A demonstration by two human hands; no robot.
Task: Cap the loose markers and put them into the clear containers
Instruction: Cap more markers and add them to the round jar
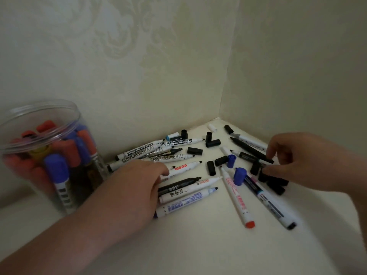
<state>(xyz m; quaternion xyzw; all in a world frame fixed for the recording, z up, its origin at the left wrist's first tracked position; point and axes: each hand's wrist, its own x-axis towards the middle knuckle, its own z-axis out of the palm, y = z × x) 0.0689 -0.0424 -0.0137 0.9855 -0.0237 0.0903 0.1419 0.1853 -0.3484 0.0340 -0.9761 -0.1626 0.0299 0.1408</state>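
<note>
Several uncapped markers lie in a heap in the corner of a cream surface, among them a white whiteboard marker (pixel 139 151), a black marker (pixel 178 184) and a red-ended marker (pixel 237 197). Loose black caps (pixel 195 151) and two blue caps (pixel 239 176) are scattered between them. My left hand (pixel 135 187) lies flat over the left markers, its fingertips touching a white marker (pixel 185 167). My right hand (pixel 297 159) hovers with curved fingers over the end of a long black marker (pixel 252 150), thumb beside black caps; nothing is plainly gripped. A clear container (pixel 76 118) at left holds capped red and blue markers.
Two patterned walls meet right behind the heap and close off the back and right side. A white cap (pixel 212 128) lies in the very corner. Bare cream surface (pixel 198 245) stretches in front of the markers.
</note>
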